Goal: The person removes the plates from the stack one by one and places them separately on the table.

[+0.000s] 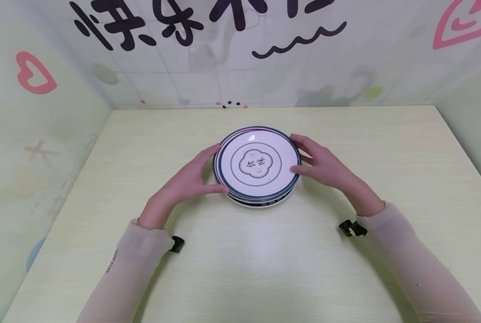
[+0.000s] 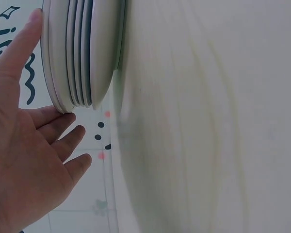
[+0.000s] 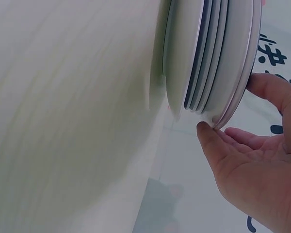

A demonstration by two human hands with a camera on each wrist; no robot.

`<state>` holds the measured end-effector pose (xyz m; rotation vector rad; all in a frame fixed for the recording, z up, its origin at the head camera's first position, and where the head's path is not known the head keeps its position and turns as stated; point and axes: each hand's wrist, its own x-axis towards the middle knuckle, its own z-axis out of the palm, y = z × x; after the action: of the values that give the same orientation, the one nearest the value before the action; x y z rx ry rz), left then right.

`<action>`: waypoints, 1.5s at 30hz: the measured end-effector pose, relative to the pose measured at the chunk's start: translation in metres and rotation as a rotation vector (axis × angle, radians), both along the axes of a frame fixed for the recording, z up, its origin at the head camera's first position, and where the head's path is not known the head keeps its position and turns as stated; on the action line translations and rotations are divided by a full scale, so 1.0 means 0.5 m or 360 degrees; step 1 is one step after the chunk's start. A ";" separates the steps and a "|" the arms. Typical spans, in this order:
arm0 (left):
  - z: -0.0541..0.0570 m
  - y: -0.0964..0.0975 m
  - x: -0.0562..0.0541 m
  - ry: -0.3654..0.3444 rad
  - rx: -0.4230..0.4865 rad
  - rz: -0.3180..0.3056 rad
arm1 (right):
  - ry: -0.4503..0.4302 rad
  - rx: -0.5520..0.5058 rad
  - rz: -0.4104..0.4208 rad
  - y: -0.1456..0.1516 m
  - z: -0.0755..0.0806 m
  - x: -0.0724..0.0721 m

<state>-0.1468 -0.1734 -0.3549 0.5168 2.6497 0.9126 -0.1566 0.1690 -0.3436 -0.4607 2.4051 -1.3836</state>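
A stack of round plates stands on the table, its white top plate (image 1: 256, 179) ringed in dark blue around a printed emblem. My left hand (image 1: 190, 179) holds the top rim at the left side, thumb toward the front. Across from it, my right hand (image 1: 323, 163) grips the right rim, with the thumb over the edge. In the left wrist view several stacked plates (image 2: 80, 53) show edge-on, and the left fingers (image 2: 56, 127) touch the upper rim. The right wrist view shows the right thumb (image 3: 269, 87) on the upper plate's face and fingers at its edge.
The stack rests on a pale wood-grain table (image 1: 256, 269), toward its far side. Behind it rises a printed wall (image 1: 155, 85) with large dark characters, and side panels flank the table. Dark wrist devices (image 1: 352, 228) sit at both sleeve cuffs.
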 end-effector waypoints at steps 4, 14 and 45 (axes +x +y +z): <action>0.001 -0.001 0.003 -0.0003 0.0019 0.0003 | -0.0009 0.0040 -0.0034 -0.007 0.008 0.004; 0.002 -0.001 0.003 0.0019 0.0048 0.0010 | -0.0006 0.0060 -0.0083 -0.011 0.014 0.005; -0.001 -0.004 0.005 0.0015 0.0022 -0.0006 | -0.0100 -0.0258 -0.0086 0.014 0.000 -0.020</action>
<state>-0.1444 -0.1751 -0.3556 0.5306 2.6517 0.9298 -0.1667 0.1758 -0.3435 -0.3881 2.2813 -1.5995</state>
